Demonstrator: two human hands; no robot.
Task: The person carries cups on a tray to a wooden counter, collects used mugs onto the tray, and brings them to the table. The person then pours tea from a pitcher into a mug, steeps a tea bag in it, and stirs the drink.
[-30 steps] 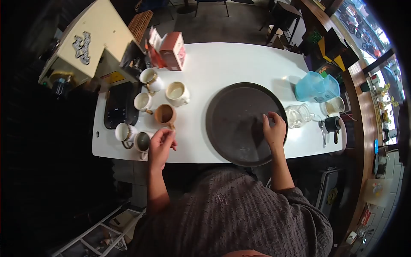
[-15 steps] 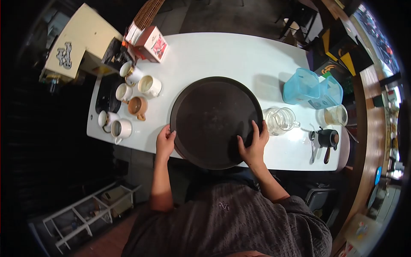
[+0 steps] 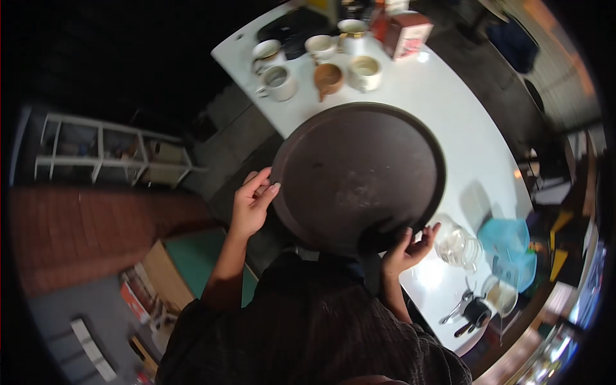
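A large round dark brown serving tray (image 3: 359, 173) is held level in front of my body, partly over the table's near edge. My left hand (image 3: 252, 204) grips its left rim, thumb on top and fingers curled at the outside. My right hand (image 3: 409, 251) holds the lower right rim, its thumb near the edge and fingers partly spread along the outside. Close beyond my right hand stands a clear glass jug (image 3: 459, 247). Past the tray's far rim are several cups, among them a brown cup (image 3: 328, 78) and a white mug (image 3: 279, 83).
The white table (image 3: 478, 147) carries a red and white box (image 3: 408, 35), blue plastic containers (image 3: 507, 247), a tub (image 3: 500, 296), a spoon (image 3: 457, 308) and a small dark pot with a handle (image 3: 476, 312). To the left are a white rack (image 3: 99, 151) and a green-topped surface (image 3: 202, 260).
The view has turned left, so the table appears rotated. Both hands have carried the tray toward the table's left near edge. My right hand has shifted to the rim's lower side.
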